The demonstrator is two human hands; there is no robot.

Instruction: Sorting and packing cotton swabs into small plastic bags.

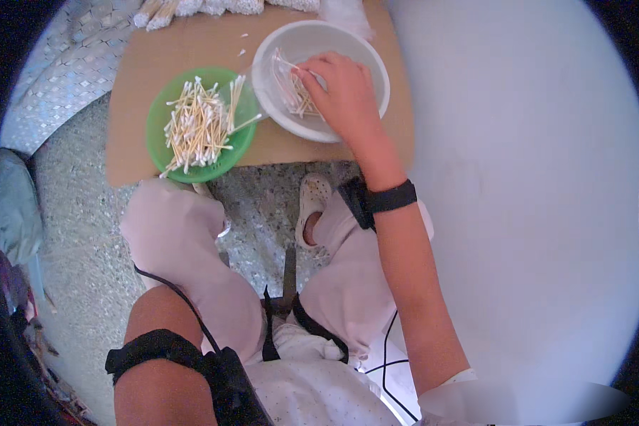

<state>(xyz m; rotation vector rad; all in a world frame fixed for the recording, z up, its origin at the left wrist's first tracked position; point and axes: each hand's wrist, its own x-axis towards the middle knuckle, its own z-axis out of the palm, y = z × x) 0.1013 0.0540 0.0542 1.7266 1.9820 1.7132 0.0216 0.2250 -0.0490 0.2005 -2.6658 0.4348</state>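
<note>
My right hand [341, 92] reaches over a white plastic bowl [366, 53], with thumb and forefinger pinched together on what looks like a cotton swab [285, 63]. Below the fingers, more wooden-stick swabs [304, 103] lie loosely in the bowl. Left of it stands a green bowl [156, 121] heaped with white-tipped cotton swabs [199, 128]. A clear plastic bag [247, 106] with a few swabs sits at the green bowl's right rim. My left forearm [160, 390] comes up from the lower edge, but the left hand is hidden beyond my left leg.
Both bowls rest on a brown cardboard-like surface [131, 149] over a speckled floor [85, 248]. Bundles of packed swabs [220, 6] line its far edge, beside clear plastic [348, 15]. Small white bits [242, 52] lie near the white bowl. A pale wall [518, 177] fills the right side.
</note>
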